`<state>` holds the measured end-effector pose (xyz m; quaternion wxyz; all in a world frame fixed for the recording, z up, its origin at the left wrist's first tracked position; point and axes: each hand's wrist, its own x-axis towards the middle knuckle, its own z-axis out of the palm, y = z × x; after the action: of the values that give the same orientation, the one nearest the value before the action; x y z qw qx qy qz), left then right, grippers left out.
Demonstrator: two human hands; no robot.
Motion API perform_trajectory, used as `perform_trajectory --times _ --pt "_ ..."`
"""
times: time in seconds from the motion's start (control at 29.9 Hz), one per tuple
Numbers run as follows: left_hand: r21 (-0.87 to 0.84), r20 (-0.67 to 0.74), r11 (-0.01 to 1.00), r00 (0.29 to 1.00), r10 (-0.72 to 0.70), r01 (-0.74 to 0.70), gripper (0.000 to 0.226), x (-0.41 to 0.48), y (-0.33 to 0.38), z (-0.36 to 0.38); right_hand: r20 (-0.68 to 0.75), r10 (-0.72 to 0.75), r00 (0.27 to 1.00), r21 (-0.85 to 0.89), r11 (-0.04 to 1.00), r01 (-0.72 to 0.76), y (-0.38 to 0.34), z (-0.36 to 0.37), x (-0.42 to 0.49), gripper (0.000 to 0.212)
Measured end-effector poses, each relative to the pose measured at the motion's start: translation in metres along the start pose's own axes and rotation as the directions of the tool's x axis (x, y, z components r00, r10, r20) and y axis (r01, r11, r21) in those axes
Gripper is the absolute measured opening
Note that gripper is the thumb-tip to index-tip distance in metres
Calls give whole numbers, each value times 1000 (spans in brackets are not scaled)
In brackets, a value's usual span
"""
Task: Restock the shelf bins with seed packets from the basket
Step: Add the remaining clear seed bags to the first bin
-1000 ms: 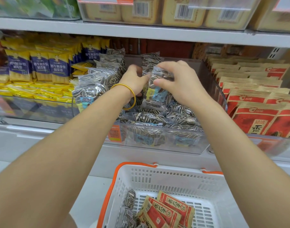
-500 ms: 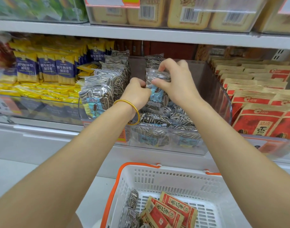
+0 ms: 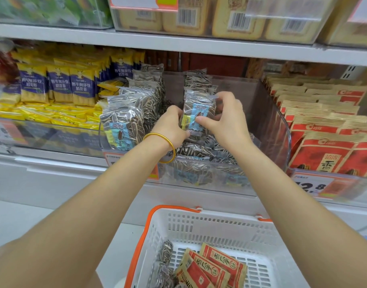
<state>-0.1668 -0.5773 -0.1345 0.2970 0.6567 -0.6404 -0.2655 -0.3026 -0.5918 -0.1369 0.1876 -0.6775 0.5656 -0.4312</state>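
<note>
Several packets (image 3: 215, 269) (red ones mostly) wait in the basket (image 3: 220, 225) at bottom centre, so restocking looks partway. My left hand (image 3: 170, 123) and right hand (image 3: 226, 121) both grip one seed packet (image 3: 196, 113) upright in the part-filled bin (image 3: 278, 121), mid-frame.

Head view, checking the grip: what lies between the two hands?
A clear packet of striped seeds, upright, held by the left hand and right hand; the head view shows it.
</note>
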Motion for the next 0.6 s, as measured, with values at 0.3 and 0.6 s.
perform_trajectory --times 0.3,0.6 --pt "221 3 975 1000 -1 0 40 6 2 -2 -10 -81 997 -74 994 80 -1 2 -3 55" --pt "328 21 944 999 -39 30 40 6 4 -3 87 -72 994 -102 992 81 -2 4 -1 60"
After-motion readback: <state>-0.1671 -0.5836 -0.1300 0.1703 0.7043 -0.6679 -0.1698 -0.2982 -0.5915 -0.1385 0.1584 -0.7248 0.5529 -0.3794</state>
